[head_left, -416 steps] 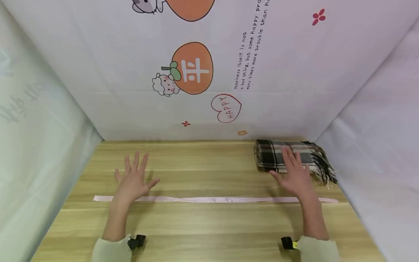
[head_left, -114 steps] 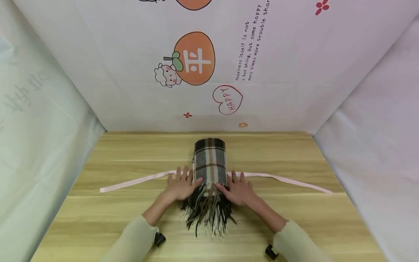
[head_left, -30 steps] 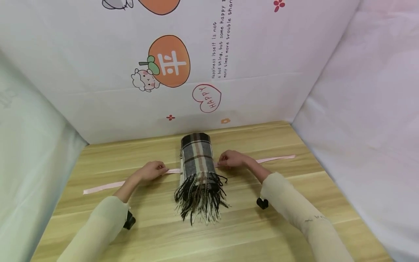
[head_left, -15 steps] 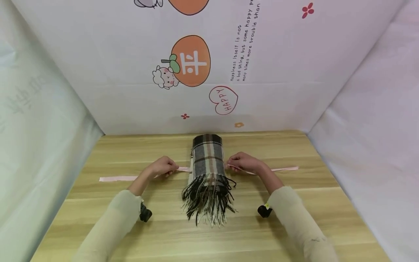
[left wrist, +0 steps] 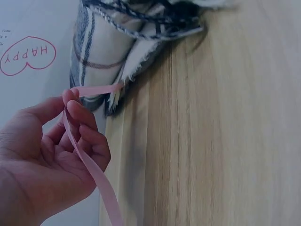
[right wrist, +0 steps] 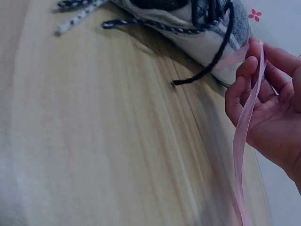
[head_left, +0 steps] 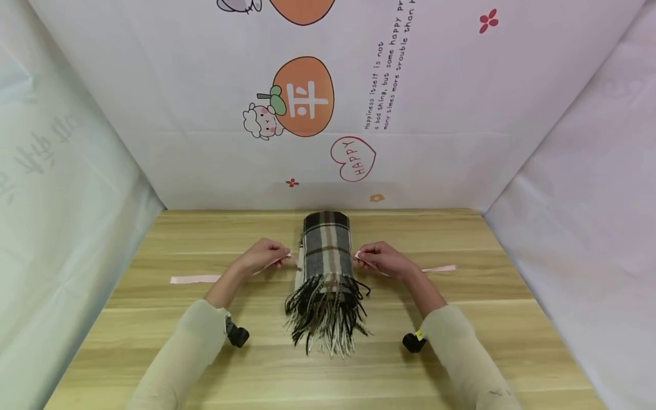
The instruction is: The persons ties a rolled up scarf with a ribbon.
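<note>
A rolled plaid scarf lies in the middle of the table, its long fringe towards the person. Under it runs a pink ribbon, coming out on both sides. On the left of the roll, my left hand pinches the ribbon between thumb and forefinger. My right hand does the same on the right. The left wrist view shows the ribbon raised from the wood and hanging past the left palm. In the right wrist view, the ribbon hangs down by the right hand.
The wooden table meets a printed white back sheet. White cloth walls stand at left and right. Loose ribbon ends lie on the wood beyond both hands.
The scarf came from the back right onto the ribbon. Both hands, earlier at its sides, took the ribbon. Over the last second they lifted it up beside the roll, drawing its ends inward.
</note>
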